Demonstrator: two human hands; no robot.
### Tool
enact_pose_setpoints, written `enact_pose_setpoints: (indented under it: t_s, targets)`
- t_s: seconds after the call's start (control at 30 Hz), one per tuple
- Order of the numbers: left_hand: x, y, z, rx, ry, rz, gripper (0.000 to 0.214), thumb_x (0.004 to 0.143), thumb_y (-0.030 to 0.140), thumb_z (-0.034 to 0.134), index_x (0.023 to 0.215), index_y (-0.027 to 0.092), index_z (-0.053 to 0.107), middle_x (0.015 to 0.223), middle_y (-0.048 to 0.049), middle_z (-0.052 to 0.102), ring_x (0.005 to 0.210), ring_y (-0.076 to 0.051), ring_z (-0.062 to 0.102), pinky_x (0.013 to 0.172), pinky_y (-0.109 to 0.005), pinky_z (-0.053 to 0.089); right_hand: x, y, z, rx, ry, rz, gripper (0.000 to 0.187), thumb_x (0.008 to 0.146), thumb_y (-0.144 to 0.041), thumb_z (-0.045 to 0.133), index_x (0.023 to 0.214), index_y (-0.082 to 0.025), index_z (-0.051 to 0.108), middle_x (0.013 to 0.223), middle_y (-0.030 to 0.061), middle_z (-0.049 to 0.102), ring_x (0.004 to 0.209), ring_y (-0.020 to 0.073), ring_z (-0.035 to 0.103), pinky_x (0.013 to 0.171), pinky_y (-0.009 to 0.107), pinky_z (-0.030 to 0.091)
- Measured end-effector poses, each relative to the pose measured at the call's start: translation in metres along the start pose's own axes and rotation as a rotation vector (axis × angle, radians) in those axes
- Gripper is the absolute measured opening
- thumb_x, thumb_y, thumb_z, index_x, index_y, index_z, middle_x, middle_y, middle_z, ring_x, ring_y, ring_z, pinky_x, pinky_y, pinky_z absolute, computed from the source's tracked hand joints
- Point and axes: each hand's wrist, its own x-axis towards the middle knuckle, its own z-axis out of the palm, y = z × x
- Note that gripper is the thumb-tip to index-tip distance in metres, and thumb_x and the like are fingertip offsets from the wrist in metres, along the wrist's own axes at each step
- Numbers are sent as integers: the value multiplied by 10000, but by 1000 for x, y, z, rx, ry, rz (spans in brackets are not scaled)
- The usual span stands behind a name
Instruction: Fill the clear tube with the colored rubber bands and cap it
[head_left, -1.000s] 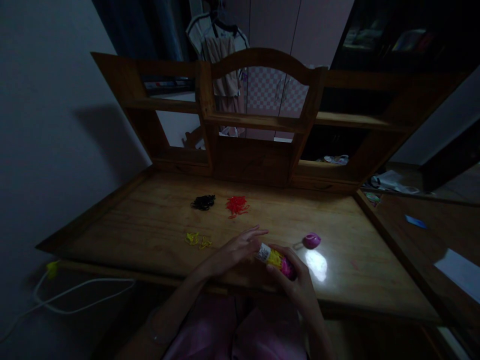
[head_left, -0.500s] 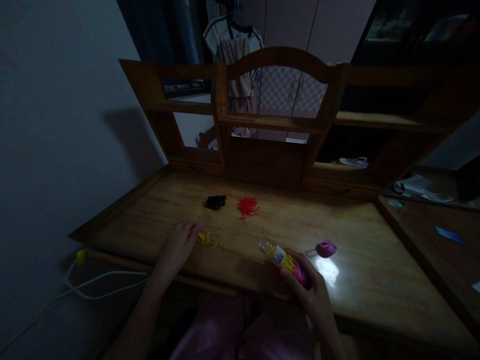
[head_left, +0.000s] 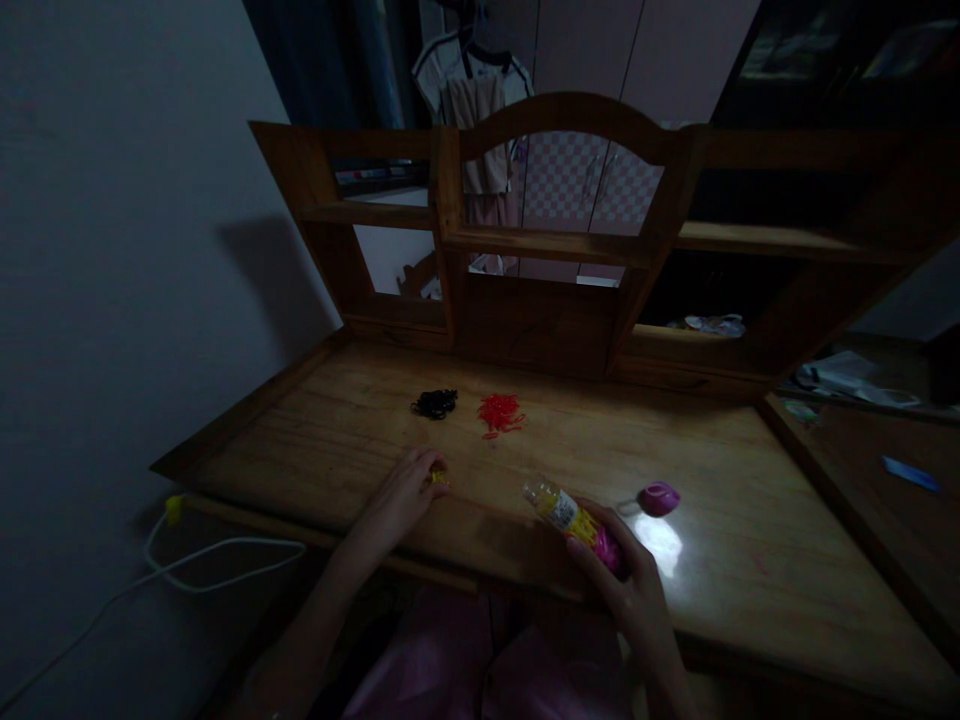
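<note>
**Hand Positions at the Wooden Desk** (head_left: pixel 330 425)

The clear bottle (head_left: pixel 562 511) is held at a tilt above or on the front part of the desk by the right hand (head_left: pixel 628 565); the fingers are closed around its lower part, and its clear end is directed away from the palm, toward the desk's left side. Yellow and magenta contents are visible through the wall, and a white label is carried near the clear end. The left hand (head_left: pixel 401 495) is placed at the yellow bands (head_left: pixel 441 479), with its fingers curled over them; whether any band is gripped cannot be told. Behind, the black bands (head_left: pixel 434 404) and red bands (head_left: pixel 500 413) are arranged in separate piles. A purple object (head_left: pixel 660 499) is located beside the right hand.
</note>
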Motion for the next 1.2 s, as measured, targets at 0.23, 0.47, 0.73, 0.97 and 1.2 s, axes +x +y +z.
enact_pose_setpoints:
  t_s: [0.23,0.47,0.73,0.97,1.2]
  targets:
    - [9,-3,4,71,-28,57,89,779,110,531,765,192,563,847,-48,602,866,-205,559,816,-326,424,0,-6,-1,10,0,8,352,820,-382,655,1143,-246,624,1175,46,637,1098,253,575,921,338,457]
    - [20,10,-10,-122,-84,-60,42,773,190,544,775,181,585,768,-30,632,773,-193,596,718,-299,444,1,-12,6,26,44,-32,362,806,-395,661,1132,-239,631,1165,48,644,1091,259,581,921,345,462]
    - [4,89,-45,-534,-53,6,138,778,305,592,838,182,601,839,-12,640,811,-166,613,729,-264,488,-1,-36,51,58,19,-68,344,836,-366,638,1154,-242,601,1157,39,631,1092,227,571,927,308,456]
    - [-4,95,-55,-527,-246,37,103,703,244,694,775,180,658,800,-5,681,782,-164,641,742,-278,515,-3,-30,55,103,-56,-94,358,817,-350,669,1155,-251,607,1159,31,624,1084,226,574,936,311,453]
    - [7,92,-49,-546,-102,11,176,671,282,750,764,175,647,767,-8,699,750,-169,669,736,-293,542,3,-28,58,138,-31,-45,361,824,-375,651,1149,-224,616,1163,40,643,1110,243,571,960,337,439]
